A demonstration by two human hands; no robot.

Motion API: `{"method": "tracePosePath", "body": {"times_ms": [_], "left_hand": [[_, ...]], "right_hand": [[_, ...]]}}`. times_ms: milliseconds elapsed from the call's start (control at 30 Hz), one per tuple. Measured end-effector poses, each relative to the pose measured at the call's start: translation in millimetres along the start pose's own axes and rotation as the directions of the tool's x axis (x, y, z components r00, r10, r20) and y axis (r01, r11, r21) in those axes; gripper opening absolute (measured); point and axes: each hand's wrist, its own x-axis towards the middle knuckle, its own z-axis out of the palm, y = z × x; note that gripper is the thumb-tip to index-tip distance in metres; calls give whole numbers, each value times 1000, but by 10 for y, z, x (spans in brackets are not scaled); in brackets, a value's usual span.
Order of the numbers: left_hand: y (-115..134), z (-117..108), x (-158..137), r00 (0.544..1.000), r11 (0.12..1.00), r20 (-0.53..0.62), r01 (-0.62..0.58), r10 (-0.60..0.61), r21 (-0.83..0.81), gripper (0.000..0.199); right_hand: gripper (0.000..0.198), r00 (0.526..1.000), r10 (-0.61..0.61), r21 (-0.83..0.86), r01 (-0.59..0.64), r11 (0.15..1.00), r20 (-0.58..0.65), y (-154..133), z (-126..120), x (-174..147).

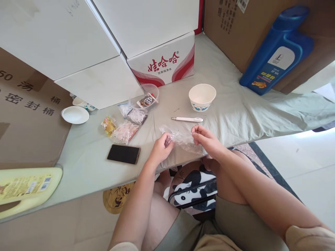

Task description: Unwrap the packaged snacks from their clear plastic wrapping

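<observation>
A crumpled clear plastic bag (180, 137) stretches between my two hands, low over the front edge of the cloth-covered table. My left hand (162, 146) is closed round its left end, bunching the plastic under the thumb. Thumb and fingers of my right hand (206, 139) pinch at the bag's right side. What the bag holds, if anything, I cannot make out. Just beyond lies a white utility knife (187, 119), its tip to the left. Behind it a white paper bowl (202, 97) with a blue leaf pattern stands upright.
Left of my hands are a dark phone (124, 154), several food packets (127, 130) and a clear plastic bowl (153, 92) with a sachet inside. White boxes (162, 66) line the back. A blue bottle (277, 52) stands right; a yellow jug (28, 188) lies left.
</observation>
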Motion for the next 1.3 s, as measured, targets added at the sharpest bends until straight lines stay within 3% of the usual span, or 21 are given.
{"method": "tracePosePath", "body": {"times_ms": [233, 533, 800, 933, 1100, 1200, 1300], "left_hand": [[5, 8, 21, 1000, 1000, -19, 2, -3, -26, 12], [-32, 18, 58, 997, 995, -78, 8, -16, -103, 12], [-66, 21, 98, 985, 950, -160, 10, -63, -313, 21], [-69, 22, 116, 970, 895, -205, 26, -130, -445, 27], [-85, -71, 140, 858, 808, -404, 22, -317, -588, 28], [-79, -174, 137, 847, 696, -355, 25, -396, -717, 31], [-66, -271, 118, 881, 584, -266, 15, -393, -812, 33]], "right_hand": [[36, 1000, -4, 145, 6, 989, -12, 10, -24, 12], [38, 994, -35, -72, 42, 997, 101, -18, -51, -34], [34, 979, -113, -139, 89, 986, -173, 55, -114, 53], [33, 955, -134, -128, 103, 986, -266, 36, -114, 58], [43, 964, -88, -96, 66, 993, -253, 26, -105, 62], [53, 975, -48, -71, 33, 997, -219, 33, -106, 65], [37, 984, -37, -98, 20, 995, -174, 38, -112, 67]]}}
